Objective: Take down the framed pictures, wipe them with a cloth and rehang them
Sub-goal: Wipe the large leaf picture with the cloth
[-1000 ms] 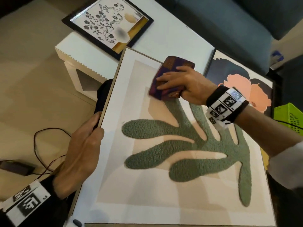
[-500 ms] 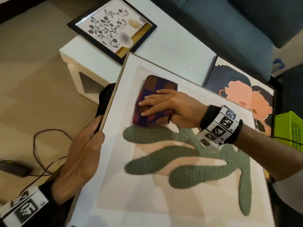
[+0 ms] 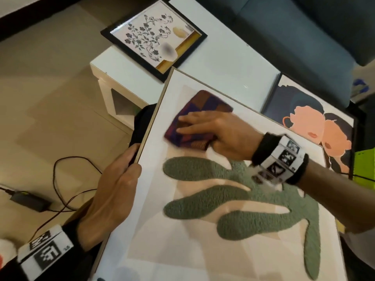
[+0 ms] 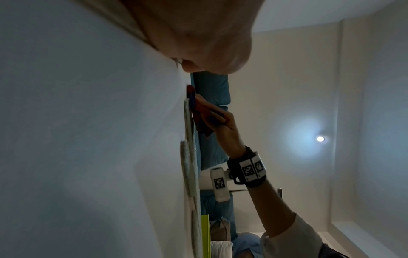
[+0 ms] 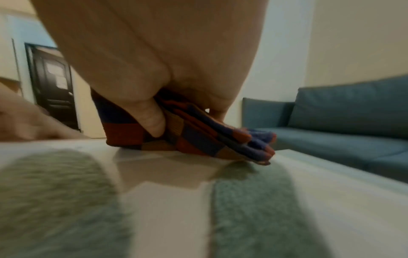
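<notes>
A large framed picture with a green leaf shape lies tilted in front of me. My left hand grips its left edge, thumb on the front; in the left wrist view the left hand fills the top. My right hand presses a folded purple and brown cloth on the picture's upper left part, above the leaf. The fingers lie flat on top. In the right wrist view the thumb is tucked into the cloth folds.
A small black-framed floral picture lies on the white table. A picture of two faces lies to the right. A blue sofa stands behind, a green basket at right. A cable and adapter lie on the floor.
My right hand slid the cloth leftward from the picture's top middle to its upper left part. My left hand kept its grip on the frame edge.
</notes>
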Tool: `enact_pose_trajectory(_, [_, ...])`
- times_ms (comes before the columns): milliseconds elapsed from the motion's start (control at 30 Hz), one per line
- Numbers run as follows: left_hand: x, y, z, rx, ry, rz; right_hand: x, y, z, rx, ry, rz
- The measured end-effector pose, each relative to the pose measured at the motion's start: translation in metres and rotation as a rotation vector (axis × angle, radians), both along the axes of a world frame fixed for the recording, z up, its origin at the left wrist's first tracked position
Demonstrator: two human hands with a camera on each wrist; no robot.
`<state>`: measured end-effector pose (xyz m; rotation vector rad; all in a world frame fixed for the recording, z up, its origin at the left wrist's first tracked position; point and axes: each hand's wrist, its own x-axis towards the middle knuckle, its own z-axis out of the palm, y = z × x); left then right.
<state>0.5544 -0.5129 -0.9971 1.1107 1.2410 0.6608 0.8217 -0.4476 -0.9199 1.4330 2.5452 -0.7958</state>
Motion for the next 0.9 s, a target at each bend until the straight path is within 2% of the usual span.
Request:
enact_pose_trajectory(67, [0.000, 0.000, -0.001, -0.012, 0.009, 0.007, -0.010, -0.013, -0.005, -0.092, 0.044, 0.108])
enact_pose_trajectory(100, [0.000, 0.001, -0.003, -0.010, 0.011, 0.013, -0.008, -0.008, -0.007, -0.102, 0.054, 0.087])
enact_pose_trajectory(200, [-0.001, 0.000, -0.003, 0.026, 0.010, -0.016, 0.007, 0.019, -0.001, 0.007, -0.013, -0.143])
enact_pose_trajectory(233, [-0.001, -0.001, -0.003, 0.026, 0.002, -0.015, 0.009, 0.023, 0.001, 0.041, -0.045, -0.165])
enact_pose_trajectory(300, [-0.001, -0.002, -0.003, 0.015, -0.006, -0.013, -0.002, 0.016, 0.000, 0.032, -0.036, -0.048])
enact_pose_trajectory(367, [-0.001, -0.002, -0.001, 0.010, 0.001, -0.014, -0.019, 0.001, -0.003, -0.072, 0.023, 0.141])
enact_pose_trajectory(400, [0.000, 0.000, 0.000, 0.015, 0.005, -0.013, -0.021, 0.002, -0.005, -0.096, 0.035, 0.164])
enact_pose_trajectory(433, [0.000, 0.001, 0.000, 0.018, 0.010, -0.014, -0.017, 0.010, -0.006, -0.094, 0.041, 0.125])
enact_pose_trajectory(533, [-0.001, 0.000, 0.000, 0.022, 0.002, -0.024, 0.000, 0.043, 0.002, 0.005, -0.021, -0.160])
enact_pose_trajectory(567, [-0.002, -0.001, 0.001, 0.015, -0.005, -0.024, 0.001, 0.047, 0.004, 0.039, -0.048, -0.168])
enact_pose_trajectory(700, [-0.001, -0.001, 0.007, 0.024, 0.007, -0.027, -0.027, 0.027, -0.002, -0.073, 0.016, 0.133])
enact_pose_trajectory(733, [0.000, 0.000, 0.007, 0.033, 0.002, -0.020, -0.027, 0.029, -0.004, -0.088, 0.019, 0.144])
enact_pose_trajectory(833, [0.000, 0.001, 0.003, 0.015, 0.011, -0.031, -0.009, 0.060, -0.009, -0.001, 0.005, -0.088])
enact_pose_trajectory(900, [0.000, 0.000, 0.000, -0.003, 0.018, -0.023, 0.001, 0.075, -0.006, 0.075, -0.034, -0.178])
